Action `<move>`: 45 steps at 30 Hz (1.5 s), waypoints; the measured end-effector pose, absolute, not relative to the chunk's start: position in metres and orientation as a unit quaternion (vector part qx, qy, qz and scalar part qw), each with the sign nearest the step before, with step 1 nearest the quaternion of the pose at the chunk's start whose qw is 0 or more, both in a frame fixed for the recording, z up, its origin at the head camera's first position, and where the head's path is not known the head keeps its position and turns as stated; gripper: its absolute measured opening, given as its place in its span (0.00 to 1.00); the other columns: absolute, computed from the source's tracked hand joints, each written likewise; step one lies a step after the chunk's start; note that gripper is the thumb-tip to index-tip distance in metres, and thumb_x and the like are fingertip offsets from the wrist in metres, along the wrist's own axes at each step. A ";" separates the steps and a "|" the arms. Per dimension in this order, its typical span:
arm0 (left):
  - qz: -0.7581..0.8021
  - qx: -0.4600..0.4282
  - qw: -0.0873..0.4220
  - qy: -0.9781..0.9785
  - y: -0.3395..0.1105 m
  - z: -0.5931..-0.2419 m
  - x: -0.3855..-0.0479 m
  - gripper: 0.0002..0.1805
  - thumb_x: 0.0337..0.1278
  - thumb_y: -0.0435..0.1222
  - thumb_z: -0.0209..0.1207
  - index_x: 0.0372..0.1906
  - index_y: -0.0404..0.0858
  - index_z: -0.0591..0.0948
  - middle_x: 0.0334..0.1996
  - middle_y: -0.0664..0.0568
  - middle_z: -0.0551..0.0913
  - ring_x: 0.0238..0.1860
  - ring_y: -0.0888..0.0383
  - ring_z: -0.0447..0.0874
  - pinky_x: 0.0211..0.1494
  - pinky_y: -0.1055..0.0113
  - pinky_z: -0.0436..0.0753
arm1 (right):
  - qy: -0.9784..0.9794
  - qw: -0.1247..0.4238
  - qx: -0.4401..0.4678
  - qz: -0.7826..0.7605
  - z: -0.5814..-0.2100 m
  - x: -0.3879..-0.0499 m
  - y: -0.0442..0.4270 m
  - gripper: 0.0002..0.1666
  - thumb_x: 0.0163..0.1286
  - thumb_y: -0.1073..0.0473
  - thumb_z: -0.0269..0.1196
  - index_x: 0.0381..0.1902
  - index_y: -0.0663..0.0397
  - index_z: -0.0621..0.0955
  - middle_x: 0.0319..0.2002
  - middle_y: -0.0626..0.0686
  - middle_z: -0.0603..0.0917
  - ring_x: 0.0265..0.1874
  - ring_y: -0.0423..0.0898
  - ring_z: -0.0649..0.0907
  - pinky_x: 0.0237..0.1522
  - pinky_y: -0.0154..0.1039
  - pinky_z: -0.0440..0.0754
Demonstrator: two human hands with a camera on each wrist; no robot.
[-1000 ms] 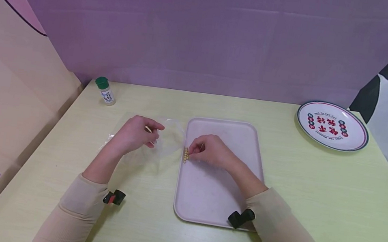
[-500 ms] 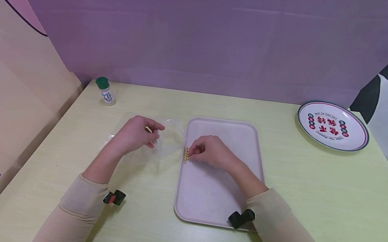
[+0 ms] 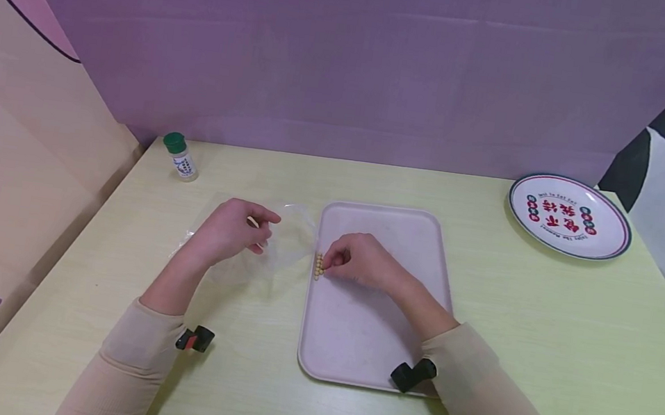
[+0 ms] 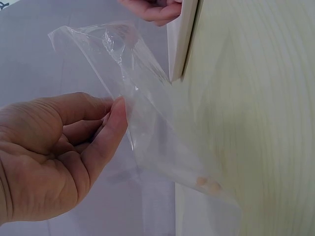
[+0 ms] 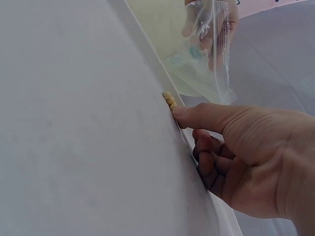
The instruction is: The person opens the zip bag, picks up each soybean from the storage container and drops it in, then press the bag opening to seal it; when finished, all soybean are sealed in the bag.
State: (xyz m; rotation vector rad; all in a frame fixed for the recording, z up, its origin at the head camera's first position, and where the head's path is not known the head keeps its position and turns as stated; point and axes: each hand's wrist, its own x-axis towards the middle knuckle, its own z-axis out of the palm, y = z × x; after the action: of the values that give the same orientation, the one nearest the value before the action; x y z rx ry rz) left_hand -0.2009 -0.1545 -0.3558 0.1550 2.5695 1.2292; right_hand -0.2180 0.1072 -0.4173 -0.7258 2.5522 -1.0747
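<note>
My left hand (image 3: 235,231) pinches the edge of a clear plastic zip bag (image 4: 142,98) between thumb and fingers, above the table left of the tray. Two small tan round things (image 4: 208,184) show through the low end of the bag. A pale rectangular tray (image 3: 365,345) lies in the middle, with several yellow soybeans (image 3: 318,267) lined up along its left rim. My right hand (image 3: 363,259) is over the tray, thumb and fingertips pinching at the soybeans (image 5: 169,100). The pinched soybean is mostly hidden behind the thumb.
A small jar (image 3: 181,158) with a green lid stands at the table's back left. An oval white plate (image 3: 602,239) with red lettering is at the back right. A purple cloth wall (image 3: 351,63) rises behind the table (image 3: 543,333).
Almost nothing differs. My right hand shifts very slightly at the soybeans, while my left hand and the zip bag stay in place.
</note>
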 end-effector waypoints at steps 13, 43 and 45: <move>0.429 0.055 0.143 0.890 -0.154 -0.355 -0.200 0.17 0.67 0.28 0.57 0.58 0.34 0.83 0.41 0.44 0.81 0.36 0.47 0.89 0.49 0.57 0.85 | 0.889 0.137 -0.256 -0.354 -0.417 -0.217 0.107 0.05 0.60 0.66 0.74 0.31 0.50 0.88 0.28 0.45 0.81 0.33 0.44 0.77 0.39 0.37 0.76; 0.424 0.051 0.148 0.892 -0.154 -0.357 -0.202 0.17 0.68 0.30 0.58 0.60 0.34 0.82 0.42 0.44 0.81 0.36 0.47 0.88 0.51 0.53 0.85 | 0.888 0.114 -0.205 -0.394 -0.416 -0.219 0.107 0.04 0.62 0.65 0.72 0.35 0.53 0.89 0.30 0.47 0.84 0.30 0.45 0.77 0.32 0.36 0.77; 0.421 0.048 0.148 0.893 -0.154 -0.357 -0.202 0.17 0.68 0.30 0.59 0.60 0.35 0.82 0.43 0.44 0.81 0.36 0.48 0.88 0.51 0.53 0.85 | 0.889 0.112 -0.200 -0.397 -0.417 -0.219 0.107 0.03 0.62 0.65 0.72 0.35 0.53 0.89 0.30 0.47 0.84 0.29 0.45 0.77 0.31 0.36 0.77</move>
State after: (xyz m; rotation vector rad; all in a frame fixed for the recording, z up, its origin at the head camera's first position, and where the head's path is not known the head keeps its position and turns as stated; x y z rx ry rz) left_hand -0.2019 -0.1536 -0.3571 0.1389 2.5691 1.2120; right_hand -0.2189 0.1069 -0.4169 -0.5876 2.6085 -1.1645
